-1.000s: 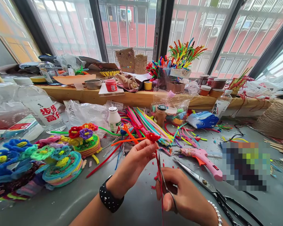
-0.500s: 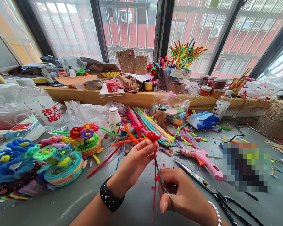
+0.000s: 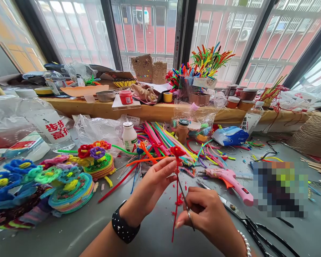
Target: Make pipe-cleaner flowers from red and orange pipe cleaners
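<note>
My left hand [image 3: 153,185] pinches a red pipe-cleaner piece [image 3: 177,151] between thumb and fingertips. Its bulky red head stands above the fingers and a thin stem [image 3: 174,223] dangles below. Small metal scissors [image 3: 184,195] are in my right hand [image 3: 204,210], fingers wrapped around the handles. Their blades point up along the stem's right side, with the tip close under my left fingertips; whether they touch the stem I cannot tell. Red fluff scraps [image 3: 179,200] lie on the grey table beneath.
Pipe-cleaner flowers on round stacks [image 3: 72,192] stand at left. Loose pipe cleaners [image 3: 160,141] lie behind my hands. A pink glue gun [image 3: 231,182] and large black-handled shears [image 3: 238,210] lie at right. A white bottle [image 3: 129,137] and brown jar [image 3: 182,132] stand farther back.
The red head has turned and shifted slightly right and up. The right hand has moved a little up with the scissors, whose blades now look closer together. The stem's lower end has swung slightly left.
</note>
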{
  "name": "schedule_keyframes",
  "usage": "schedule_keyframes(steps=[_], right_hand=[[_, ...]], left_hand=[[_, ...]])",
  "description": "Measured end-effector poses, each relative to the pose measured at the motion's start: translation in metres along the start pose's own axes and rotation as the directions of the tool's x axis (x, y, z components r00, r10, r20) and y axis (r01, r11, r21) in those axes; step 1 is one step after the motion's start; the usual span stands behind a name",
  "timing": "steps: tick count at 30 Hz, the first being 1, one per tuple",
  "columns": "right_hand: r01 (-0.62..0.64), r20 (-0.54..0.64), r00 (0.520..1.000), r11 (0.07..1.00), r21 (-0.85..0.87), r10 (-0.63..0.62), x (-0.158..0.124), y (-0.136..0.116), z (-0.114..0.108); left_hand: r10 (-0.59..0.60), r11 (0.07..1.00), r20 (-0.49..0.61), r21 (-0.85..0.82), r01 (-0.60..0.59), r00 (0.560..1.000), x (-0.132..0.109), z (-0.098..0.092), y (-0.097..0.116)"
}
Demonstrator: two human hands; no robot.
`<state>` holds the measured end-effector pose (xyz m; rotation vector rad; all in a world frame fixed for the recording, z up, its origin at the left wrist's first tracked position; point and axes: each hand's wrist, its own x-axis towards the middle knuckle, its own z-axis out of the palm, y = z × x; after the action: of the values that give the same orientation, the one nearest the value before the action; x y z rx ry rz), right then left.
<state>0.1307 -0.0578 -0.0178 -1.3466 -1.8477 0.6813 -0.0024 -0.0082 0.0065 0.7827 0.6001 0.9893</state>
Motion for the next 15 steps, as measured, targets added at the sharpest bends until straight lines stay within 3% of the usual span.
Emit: schedule_keyframes(steps=[3,7,10,15], right_hand=[[0.018,-0.069,0.997,0.998,-0.062,-0.022,0.002,0.002,-0.006],[0.022,-0.116,0.993,0.993,-0.115,-0.035,0.002,0.004,-0.014],[0.015,-0.114,0.993,0.992,-0.129,-0.030,0.002,0.004,-0.016],[0.001,-0.079,0.997,0.993,-0.121,-0.011,0.001,0.004,-0.014]], left_hand=[[0.059,0.978,-0.002,0.202,-0.058,0.998,0.000,0.001,0.002],[0.052,0.900,0.122,0.423,-0.099,0.991,-0.001,0.002,0.005],[-0.021,0.882,0.192,0.465,-0.072,0.981,-0.004,0.004,0.005],[-0.087,0.904,0.184,0.427,0.000,0.979,-0.005,0.005,0.003]])
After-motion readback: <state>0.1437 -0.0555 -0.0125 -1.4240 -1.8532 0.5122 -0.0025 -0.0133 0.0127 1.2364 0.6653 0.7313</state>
